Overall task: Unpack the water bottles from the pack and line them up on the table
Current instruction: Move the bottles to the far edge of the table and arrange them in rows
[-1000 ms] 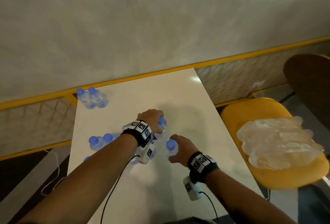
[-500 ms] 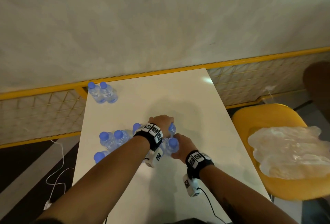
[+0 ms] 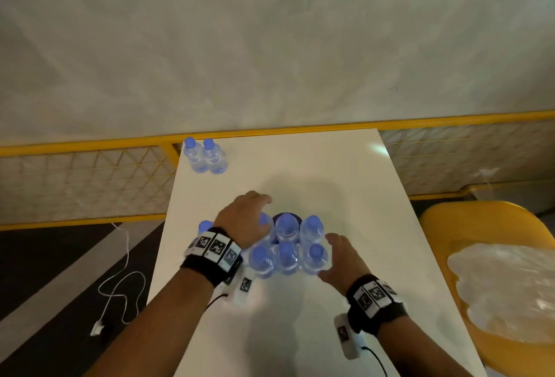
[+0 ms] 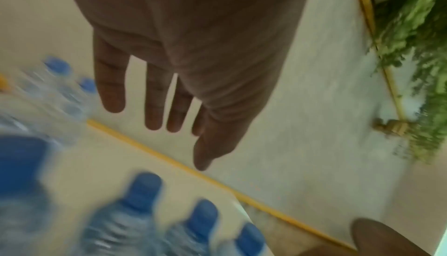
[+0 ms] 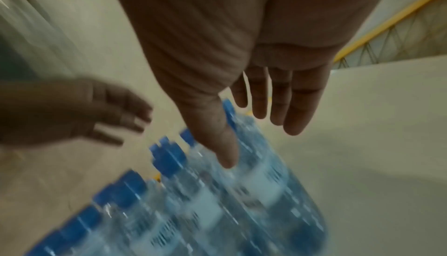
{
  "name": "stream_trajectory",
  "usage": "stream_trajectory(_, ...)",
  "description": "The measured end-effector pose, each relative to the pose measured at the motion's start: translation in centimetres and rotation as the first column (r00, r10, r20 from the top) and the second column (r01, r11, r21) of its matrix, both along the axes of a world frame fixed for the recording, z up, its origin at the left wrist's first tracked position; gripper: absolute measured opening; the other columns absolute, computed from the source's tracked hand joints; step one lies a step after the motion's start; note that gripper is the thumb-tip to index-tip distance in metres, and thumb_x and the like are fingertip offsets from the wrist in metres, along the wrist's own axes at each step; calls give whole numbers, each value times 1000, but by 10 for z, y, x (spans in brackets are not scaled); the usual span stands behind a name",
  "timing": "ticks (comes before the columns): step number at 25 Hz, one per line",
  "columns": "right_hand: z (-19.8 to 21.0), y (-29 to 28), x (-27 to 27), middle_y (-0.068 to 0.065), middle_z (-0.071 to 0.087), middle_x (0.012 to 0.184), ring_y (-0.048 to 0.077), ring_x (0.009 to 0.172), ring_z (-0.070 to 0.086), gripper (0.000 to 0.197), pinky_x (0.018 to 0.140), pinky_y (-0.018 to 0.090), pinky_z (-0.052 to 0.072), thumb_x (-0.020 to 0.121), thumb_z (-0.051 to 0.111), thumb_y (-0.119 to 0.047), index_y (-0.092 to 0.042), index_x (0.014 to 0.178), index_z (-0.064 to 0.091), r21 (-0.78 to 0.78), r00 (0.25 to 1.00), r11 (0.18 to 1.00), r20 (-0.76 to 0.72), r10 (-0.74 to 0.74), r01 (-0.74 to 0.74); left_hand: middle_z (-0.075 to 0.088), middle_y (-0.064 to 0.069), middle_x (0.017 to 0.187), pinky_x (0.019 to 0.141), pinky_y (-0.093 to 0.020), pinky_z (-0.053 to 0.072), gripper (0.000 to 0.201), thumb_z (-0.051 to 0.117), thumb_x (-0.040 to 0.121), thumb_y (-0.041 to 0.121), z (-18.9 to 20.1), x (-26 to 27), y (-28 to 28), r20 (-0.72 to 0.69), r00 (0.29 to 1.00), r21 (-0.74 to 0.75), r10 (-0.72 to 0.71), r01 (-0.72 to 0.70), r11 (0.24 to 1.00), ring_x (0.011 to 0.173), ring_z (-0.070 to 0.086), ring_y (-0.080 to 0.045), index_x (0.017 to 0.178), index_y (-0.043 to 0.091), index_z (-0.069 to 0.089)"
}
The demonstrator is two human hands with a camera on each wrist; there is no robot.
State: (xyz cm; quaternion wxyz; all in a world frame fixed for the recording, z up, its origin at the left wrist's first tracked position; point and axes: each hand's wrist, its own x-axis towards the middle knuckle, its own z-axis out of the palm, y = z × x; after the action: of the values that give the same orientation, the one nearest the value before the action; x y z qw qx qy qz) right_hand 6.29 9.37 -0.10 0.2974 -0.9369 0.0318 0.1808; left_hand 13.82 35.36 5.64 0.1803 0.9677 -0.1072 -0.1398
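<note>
Bottles [image 3: 286,246] btwn L grip [image 3: 244,222], R grip [image 3: 339,259].

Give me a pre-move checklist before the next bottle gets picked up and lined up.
1. Left hand free, fingers straight: ok.
2. Right hand free, fingers straight beside the cluster: ok.
3. Cluster of bottles standing upright with caps on: ok.
4. Two bottles at the far left corner upright, side by side: ok.
5. Bare table beside that pair for more bottles: ok.
6. Any wrap left around the cluster: cannot tell.
</note>
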Motion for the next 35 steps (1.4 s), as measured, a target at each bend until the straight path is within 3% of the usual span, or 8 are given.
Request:
stream_trajectory(3,48,22,2,-1,51,111,24,97,60,48,84,34,50,74,68,-21,-22,120,55,71,981,997,191,29,-43,52,2,117,91,-43,53,42,62,84,44,1,-38,76,-22,985,141,169,-164,976,111,56,-26,125,34,57)
stream_trajectory(7,90,113,45,-1,55,98,23,85,60,27,83,38,52,77,62,-23,-26,104,65,127,907,913,230,352,-387,55,0,114,93,-36,52,42,65,85,40,-27,-74,117,-154,951,163,267,-242,956,107,64,-24,126,36,62)
stream_trajectory(10,95,206,78,6,54,113,27,104,58,29,94,40,49,86,60,-19,-24,114,64,-55,767,774,105,633,-631,60,-2,114,90,-28,47,31,63,91,32,-44,-85,122,-141,967,147,214,-193,970,108,63,-22,121,27,67)
stream_trajectory(13,79,265,97,8,53,127,27,115,56,36,99,38,48,88,62,-15,-21,123,61,-249,653,628,-24,757,-737,60,-4,114,90,-28,46,28,60,93,26,-53,-87,126,-124,965,125,231,-215,969,110,62,-23,120,22,68)
stream_trajectory(19,28,300,117,15,67,105,35,88,70,22,74,37,57,70,78,-12,-14,84,62,-476,572,432,-199,796,-766,67,0,119,97,-27,52,32,65,89,19,-41,-85,172,-123,952,50,281,-277,960,109,66,-18,119,24,73)
stream_trajectory(23,27,301,125,19,61,110,38,94,67,24,75,35,52,78,75,-7,-5,99,63,-445,604,492,-153,782,-749,65,-3,128,100,-28,49,32,67,91,23,-22,-36,213,-109,932,51,346,-342,938,116,63,-21,122,22,73)
stream_trajectory(28,33,291,155,15,58,120,34,101,65,26,85,34,51,86,68,-13,-8,112,62,-373,746,687,-20,666,-623,65,-5,132,105,-31,45,29,66,94,21,-6,62,223,7,936,65,351,-350,934,122,61,-23,122,17,74)
stream_trajectory(35,47,291,225,12,60,124,31,107,64,32,94,36,53,89,67,-18,-11,120,65,-316,878,834,8,479,-452,63,-5,138,110,-34,42,33,59,97,22,-33,148,206,45,974,139,223,-227,964,129,56,-24,129,20,70)
